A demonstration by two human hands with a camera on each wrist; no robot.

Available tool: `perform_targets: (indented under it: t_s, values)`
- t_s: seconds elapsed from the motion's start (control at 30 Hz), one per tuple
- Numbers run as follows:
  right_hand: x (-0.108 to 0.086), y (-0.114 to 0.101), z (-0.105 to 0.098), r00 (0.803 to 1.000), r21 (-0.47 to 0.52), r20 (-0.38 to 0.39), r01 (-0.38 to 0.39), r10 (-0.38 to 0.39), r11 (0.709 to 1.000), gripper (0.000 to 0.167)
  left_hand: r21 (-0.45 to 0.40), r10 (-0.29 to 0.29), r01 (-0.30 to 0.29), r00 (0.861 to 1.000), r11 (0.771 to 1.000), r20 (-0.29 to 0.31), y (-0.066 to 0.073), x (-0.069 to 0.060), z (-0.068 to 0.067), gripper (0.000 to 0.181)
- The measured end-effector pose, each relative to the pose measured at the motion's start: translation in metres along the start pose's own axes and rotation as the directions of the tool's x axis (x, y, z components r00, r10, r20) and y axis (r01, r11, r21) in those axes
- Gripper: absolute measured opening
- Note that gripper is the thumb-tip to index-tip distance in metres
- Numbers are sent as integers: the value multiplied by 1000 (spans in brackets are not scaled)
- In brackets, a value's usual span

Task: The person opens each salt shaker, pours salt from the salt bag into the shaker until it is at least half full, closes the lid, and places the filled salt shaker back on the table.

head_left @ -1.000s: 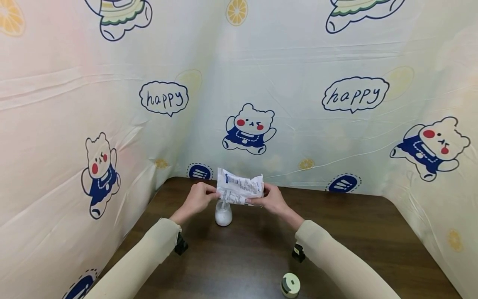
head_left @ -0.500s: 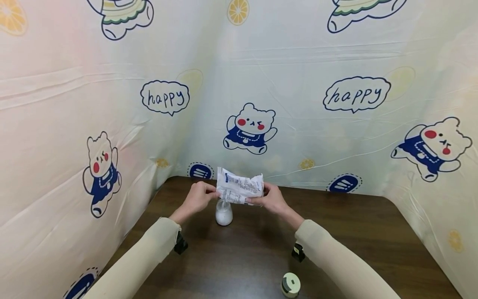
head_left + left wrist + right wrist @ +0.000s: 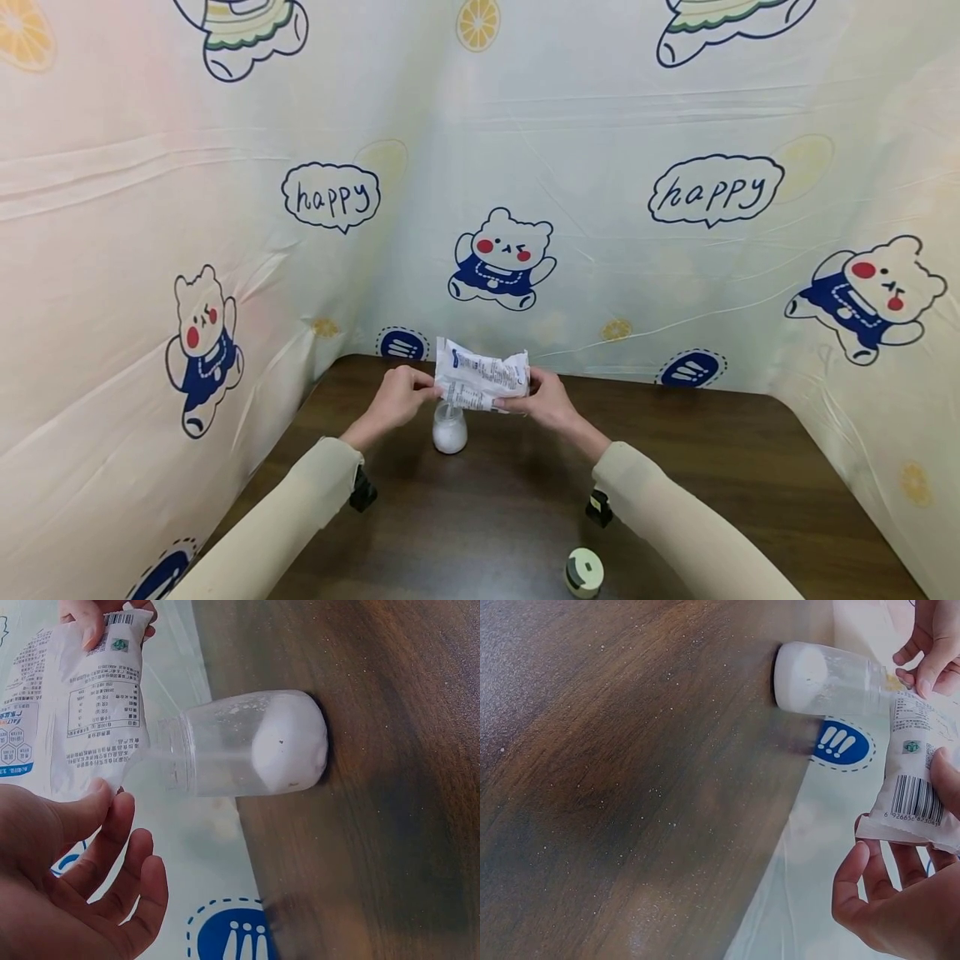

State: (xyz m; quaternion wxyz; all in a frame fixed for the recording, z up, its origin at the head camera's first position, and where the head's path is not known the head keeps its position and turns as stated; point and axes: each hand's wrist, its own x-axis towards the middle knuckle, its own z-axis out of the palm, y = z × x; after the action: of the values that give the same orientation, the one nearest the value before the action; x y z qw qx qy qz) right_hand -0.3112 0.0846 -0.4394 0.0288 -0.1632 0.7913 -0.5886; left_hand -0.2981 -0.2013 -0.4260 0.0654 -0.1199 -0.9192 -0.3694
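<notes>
A white printed packet [image 3: 483, 379] is held over a clear glass jar [image 3: 450, 432]. My left hand [image 3: 399, 398] pinches its lower left corner between thumb and forefinger, right above the jar's mouth. My right hand [image 3: 549, 402] grips the other end, thumb on the front. In the left wrist view, white powder falls in a thin stream from the corner of the packet [image 3: 101, 712] into the jar [image 3: 225, 746], where a white heap [image 3: 289, 742] lies at the bottom. The right wrist view shows the packet's barcode end [image 3: 915, 799] in my right hand [image 3: 907, 900].
A pale green lid-like round item [image 3: 583, 572] lies near the front edge of the brown table [image 3: 495, 517]. White specks dot the wood in the right wrist view. A printed cloth [image 3: 585, 275] hangs behind and at both sides of the table.
</notes>
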Motion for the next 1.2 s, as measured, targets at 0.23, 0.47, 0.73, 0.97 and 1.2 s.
perform_targets:
  t_s: [0.23,0.47,0.73,0.97,1.2]
  values:
    - [1,0,-1,1000,-11,-4,8,-8,1000,45,-5,16,-16,1000,1000,2,1,1,0,5]
    - [3,1,-1,1000,11,-16,5,-5,1000,46,18,28,-27,1000,999,-5,3,2,-2,6]
    - [3,2,0,1000,5,-4,8,-8,1000,46,17,13,-13,1000,1000,-2,3,1,-2,5]
    - [3,2,0,1000,-1,0,23,-23,1000,47,15,-2,2,1000,1000,0,3,0,-2,4]
    - [1,3,0,1000,4,3,22,-22,1000,46,14,-4,4,1000,1000,1,1,-1,0,4]
